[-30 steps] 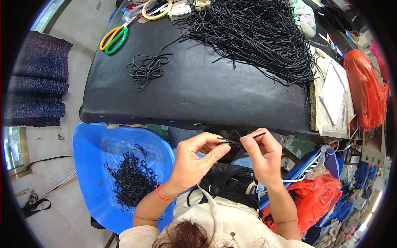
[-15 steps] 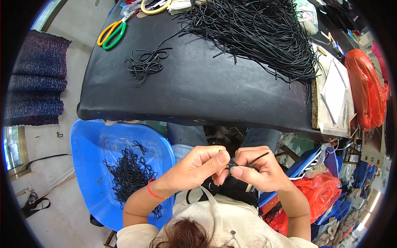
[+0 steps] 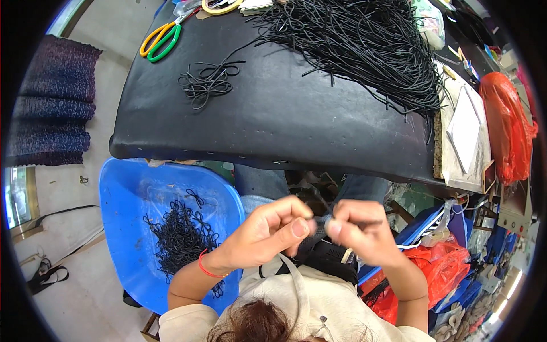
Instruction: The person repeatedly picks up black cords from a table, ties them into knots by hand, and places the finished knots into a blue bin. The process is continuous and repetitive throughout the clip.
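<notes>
Left hand [image 3: 268,231] and right hand [image 3: 356,228] are meeting near the lap, fingers pinching a thin black cord [image 3: 319,216]; fingertips are hiding most of it; bin [image 3: 125,188] is sitting left.

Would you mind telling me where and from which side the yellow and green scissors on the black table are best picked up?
Grip the scissors by their looped handles, coming from the table's left edge. The yellow and green loops lie flat and point toward that bare corner of the black table, while the blades run up toward the clutter at the far edge, so the handle end is probably the freer and safer one.
</notes>
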`<action>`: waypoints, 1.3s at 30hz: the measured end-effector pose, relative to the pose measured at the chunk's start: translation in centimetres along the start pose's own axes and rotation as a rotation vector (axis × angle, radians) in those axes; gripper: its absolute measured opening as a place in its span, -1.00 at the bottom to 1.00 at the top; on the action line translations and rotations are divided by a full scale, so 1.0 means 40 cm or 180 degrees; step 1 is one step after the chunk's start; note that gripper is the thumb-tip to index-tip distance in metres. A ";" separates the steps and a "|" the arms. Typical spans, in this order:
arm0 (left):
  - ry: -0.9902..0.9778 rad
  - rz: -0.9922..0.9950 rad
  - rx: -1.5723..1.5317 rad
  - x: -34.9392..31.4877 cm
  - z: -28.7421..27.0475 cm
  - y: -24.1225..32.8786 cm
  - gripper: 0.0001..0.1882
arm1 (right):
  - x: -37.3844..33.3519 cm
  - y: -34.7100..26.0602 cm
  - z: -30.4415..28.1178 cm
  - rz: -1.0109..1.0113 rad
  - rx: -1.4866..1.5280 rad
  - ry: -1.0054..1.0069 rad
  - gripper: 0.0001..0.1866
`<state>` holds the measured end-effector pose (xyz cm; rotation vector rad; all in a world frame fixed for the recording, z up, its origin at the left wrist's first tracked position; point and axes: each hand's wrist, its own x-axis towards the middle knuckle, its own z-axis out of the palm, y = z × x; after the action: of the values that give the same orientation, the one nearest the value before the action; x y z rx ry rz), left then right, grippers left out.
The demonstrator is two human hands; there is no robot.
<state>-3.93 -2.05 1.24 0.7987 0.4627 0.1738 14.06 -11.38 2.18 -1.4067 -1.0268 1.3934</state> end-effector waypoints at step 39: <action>0.1136 0.0942 0.0094 0.084 0.027 -0.053 -0.76 | 0.019 0.059 0.037 -0.0392 0.0858 0.1072 -0.85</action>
<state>-0.52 -3.13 -0.75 0.8663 0.6826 0.5920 12.54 -11.25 -0.26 -1.2981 -0.6681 1.1108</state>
